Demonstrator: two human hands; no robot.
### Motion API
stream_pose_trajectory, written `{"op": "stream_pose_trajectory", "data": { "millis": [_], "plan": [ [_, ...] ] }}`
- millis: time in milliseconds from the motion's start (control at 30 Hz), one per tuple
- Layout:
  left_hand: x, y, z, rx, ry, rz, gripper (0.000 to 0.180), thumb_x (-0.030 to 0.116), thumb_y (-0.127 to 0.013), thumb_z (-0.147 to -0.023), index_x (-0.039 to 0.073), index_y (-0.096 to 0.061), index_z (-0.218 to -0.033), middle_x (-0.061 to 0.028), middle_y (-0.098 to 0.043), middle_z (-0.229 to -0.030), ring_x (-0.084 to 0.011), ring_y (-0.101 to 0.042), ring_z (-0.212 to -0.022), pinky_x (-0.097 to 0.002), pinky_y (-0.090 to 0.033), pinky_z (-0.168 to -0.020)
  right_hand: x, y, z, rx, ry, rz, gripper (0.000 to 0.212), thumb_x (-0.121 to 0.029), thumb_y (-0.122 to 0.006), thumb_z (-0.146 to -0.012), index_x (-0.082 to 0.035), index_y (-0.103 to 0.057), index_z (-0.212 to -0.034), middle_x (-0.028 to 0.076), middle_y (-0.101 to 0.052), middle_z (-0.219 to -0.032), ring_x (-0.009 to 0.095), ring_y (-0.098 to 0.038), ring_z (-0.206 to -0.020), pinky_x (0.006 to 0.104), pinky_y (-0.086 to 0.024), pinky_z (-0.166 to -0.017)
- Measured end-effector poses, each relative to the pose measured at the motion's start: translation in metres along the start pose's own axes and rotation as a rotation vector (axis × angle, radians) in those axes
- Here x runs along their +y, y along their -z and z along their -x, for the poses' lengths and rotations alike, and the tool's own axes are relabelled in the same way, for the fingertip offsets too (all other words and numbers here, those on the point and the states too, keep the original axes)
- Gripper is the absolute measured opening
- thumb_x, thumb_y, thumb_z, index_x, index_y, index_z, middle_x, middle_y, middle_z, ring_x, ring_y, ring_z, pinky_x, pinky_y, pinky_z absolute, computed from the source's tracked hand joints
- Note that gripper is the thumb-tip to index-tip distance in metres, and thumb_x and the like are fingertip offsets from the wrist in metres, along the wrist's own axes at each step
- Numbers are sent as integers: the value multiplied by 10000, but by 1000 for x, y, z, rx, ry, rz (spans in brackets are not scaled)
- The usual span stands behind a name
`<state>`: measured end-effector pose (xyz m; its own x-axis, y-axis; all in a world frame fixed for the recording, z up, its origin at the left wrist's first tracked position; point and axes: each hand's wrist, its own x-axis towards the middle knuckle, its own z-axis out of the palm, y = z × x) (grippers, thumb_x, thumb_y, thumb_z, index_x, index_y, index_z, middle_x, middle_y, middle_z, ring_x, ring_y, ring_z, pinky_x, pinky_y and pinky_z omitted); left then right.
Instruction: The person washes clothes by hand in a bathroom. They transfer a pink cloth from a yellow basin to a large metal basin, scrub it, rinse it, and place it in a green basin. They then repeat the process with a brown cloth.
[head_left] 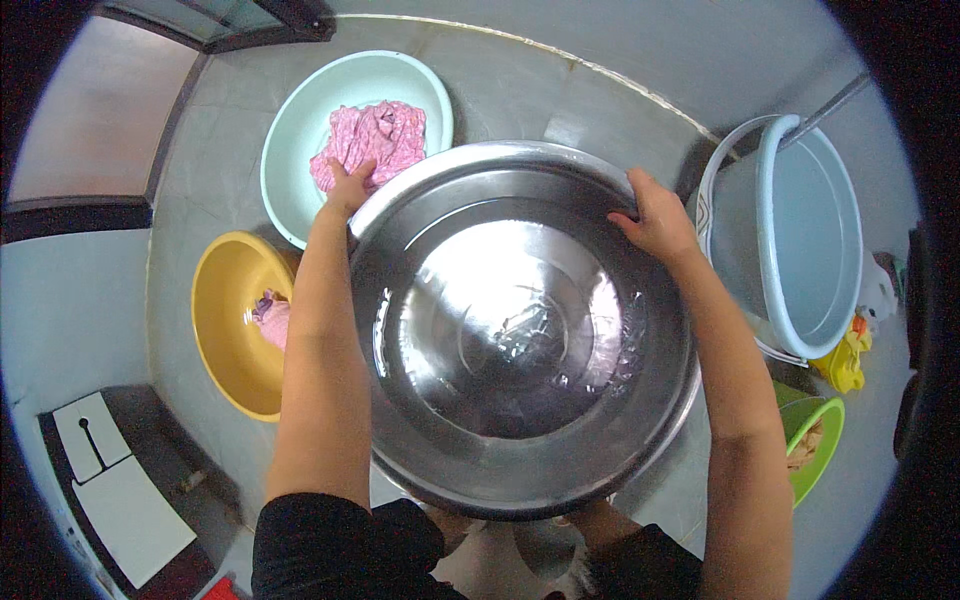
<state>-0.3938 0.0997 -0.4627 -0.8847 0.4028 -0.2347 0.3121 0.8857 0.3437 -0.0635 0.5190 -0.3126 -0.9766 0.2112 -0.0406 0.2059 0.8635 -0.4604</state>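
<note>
Stainless-steel basin (540, 152) sits centre, right hand (660, 218) clasping its far-right rim, left hand (349, 188) splayed at far-left rim, grip unclear — uneven hold could tip it against the pink garment (388, 132) in the mint-green basin (288, 190).

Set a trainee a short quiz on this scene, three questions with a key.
1. True or false: the right hand grips the rim of the steel basin.
2. Multiple choice: on which side of the steel basin does the blue tub stand in the picture?
A) Left
B) Right
C) Below
3. Fill in: in the mint basin lies a ____ cloth.

Key:
1. True; the thumb shows on the inner side of the rim.
2. B.
3. Pink; the pink cloth lies crumpled.
</note>
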Motion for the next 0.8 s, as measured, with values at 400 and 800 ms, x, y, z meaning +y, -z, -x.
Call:
{"op": "stream_pose_trajectory", "data": {
  "millis": [400, 800],
  "plan": [
    [150, 145, 68, 314, -104, 1396, 117, 67, -572, -786, 28, -549, -894, -50, -596, -862, -150, -579, -735, -309, -492, -691, 19, 0, 16, 55, -23, 37, 516, -182, -687, -702, -74, -377, -1100, 186, -539, -971, 381, -549, -884, 432, -454, -715],
    [248, 315, 357, 659, -547, 984, 287, 204, -473, -840, -35, -526, -991, -123, -594, -953, -214, -595, -820, -346, -518, -753, -23, 18, 51, 42, -195, 218, 822, -152, -713, -664, -127, -261, -1349, 151, -295, -1372, 337, -268, -1274, 425, -249, -1037]
  ]
}}
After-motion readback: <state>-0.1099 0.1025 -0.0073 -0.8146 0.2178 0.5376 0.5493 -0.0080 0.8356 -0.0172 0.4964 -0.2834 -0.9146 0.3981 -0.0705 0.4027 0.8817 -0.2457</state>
